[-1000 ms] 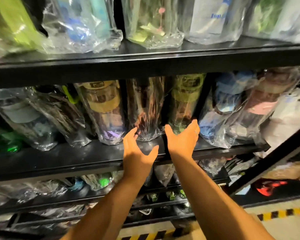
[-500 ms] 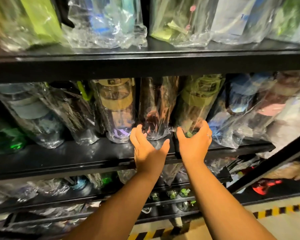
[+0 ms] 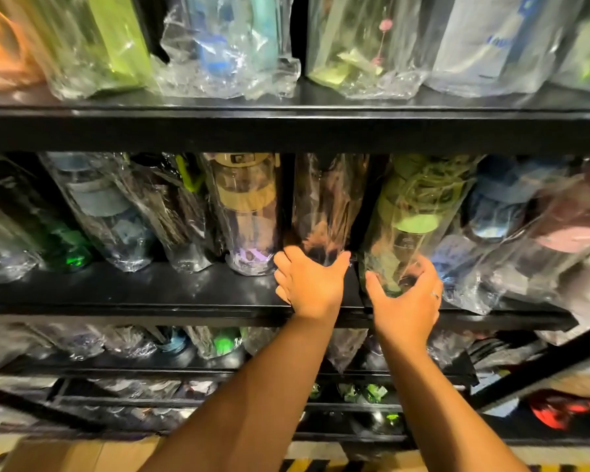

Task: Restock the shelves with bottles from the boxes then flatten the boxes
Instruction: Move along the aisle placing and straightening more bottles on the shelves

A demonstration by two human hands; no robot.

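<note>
Both hands are reaching further in than a moment ago and are now closing round the bases of two bottles on the middle shelf [image 3: 150, 287]. The left hand [image 3: 309, 287] is cupping the foot of the dark wrapped bottle [image 3: 327, 212], with its fingers on one side and its thumb on the other. The right hand [image 3: 406, 301] is wrapping thumb and curled fingers round the bottom of the green-lidded bottle [image 3: 413, 226], just beside it.

Restocking is looking well advanced. The top shelf [image 3: 286, 131], the middle shelf and the lower tiers are all carrying rows of plastic-sleeved bottles, and the hands seem to be tidying or seating these two rather than bringing new stock. Brown cardboard [image 3: 82, 454] is showing at the bottom edge, though I cannot tell whether it is a box that is standing or flattened, so that part is probably still waiting.

Each held bottle is standing on its base with its lid upward and its long axis near vertical. The green-lidded one is leaning so that its top tips rightward, while the dark one is sitting straighter beside the tan-banded bottle [image 3: 246, 206].
</note>
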